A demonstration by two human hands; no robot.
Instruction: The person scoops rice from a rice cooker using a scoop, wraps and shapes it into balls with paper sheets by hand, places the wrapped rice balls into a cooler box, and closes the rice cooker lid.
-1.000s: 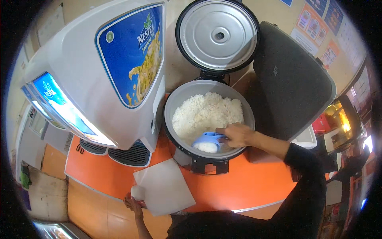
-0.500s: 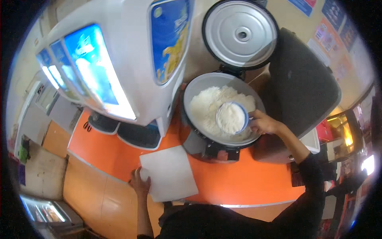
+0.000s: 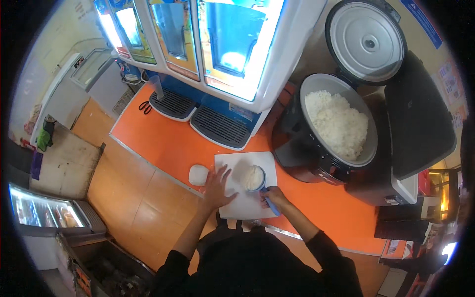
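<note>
My right hand [image 3: 278, 199] is closed round the blue handle of a scoop [image 3: 271, 203]. Its round cup holds white rice [image 3: 253, 177] and sits over a sheet of white paper [image 3: 236, 204] on the orange counter. Whether the cup touches the paper I cannot tell. My left hand [image 3: 215, 190] has its fingers spread at the paper's left edge, holding nothing. Just left of those fingers lies a small white rounded thing [image 3: 198, 174], its kind unclear. To the right, a large black rice cooker [image 3: 294, 143] stands open with a heap of cooked rice [image 3: 336, 123] inside.
The cooker's lid [image 3: 367, 42] is raised behind it. A black lidded box [image 3: 418, 119] stands open at its right. A lit drink dispenser [image 3: 232, 49] with drip trays [image 3: 220, 127] fills the back. Scissors [image 3: 145, 107] lie left on the orange counter [image 3: 143, 133].
My right hand has brought the filled scoop from inside the cooker over to the paper. My left hand has opened and spread at the paper's left edge. The view has shifted left.
</note>
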